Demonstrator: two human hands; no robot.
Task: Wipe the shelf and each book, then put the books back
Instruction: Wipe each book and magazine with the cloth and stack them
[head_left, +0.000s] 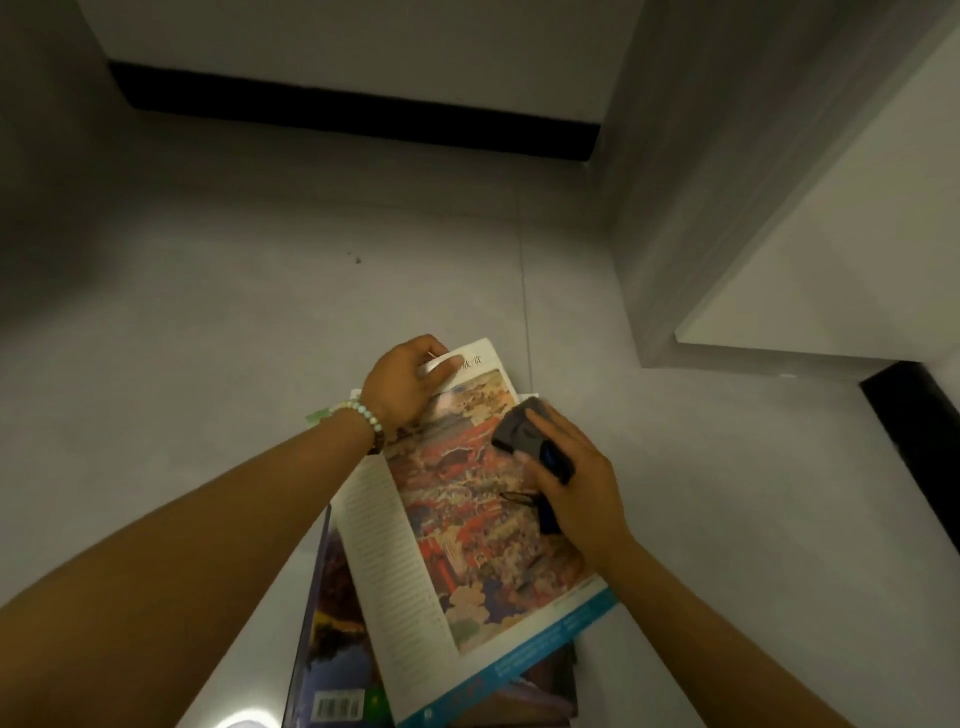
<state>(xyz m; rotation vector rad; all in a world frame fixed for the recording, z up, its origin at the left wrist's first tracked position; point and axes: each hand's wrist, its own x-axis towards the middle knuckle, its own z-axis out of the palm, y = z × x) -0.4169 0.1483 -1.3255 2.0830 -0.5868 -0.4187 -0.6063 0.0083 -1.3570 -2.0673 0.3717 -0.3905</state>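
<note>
Books lie stacked on the floor, well out from the dark skirting along the far wall. We are working on the top book, whose cover shows a red and orange painting and which sits askew on the pile. Our left hand, a bead bracelet at its wrist, pinches the far corner of this book, fingers curled over the edge to steady it. Our right hand has its fingers wrapped around a grey cloth and presses it against the cover near the right edge.

We judge the task to be partway through, at the book-wiping step. This cover is being wiped. We cannot tell whether the books beneath are already wiped. The white unit at the right may be the shelf, but we cannot tell its state. No book has gone back, so that step remains.
</note>
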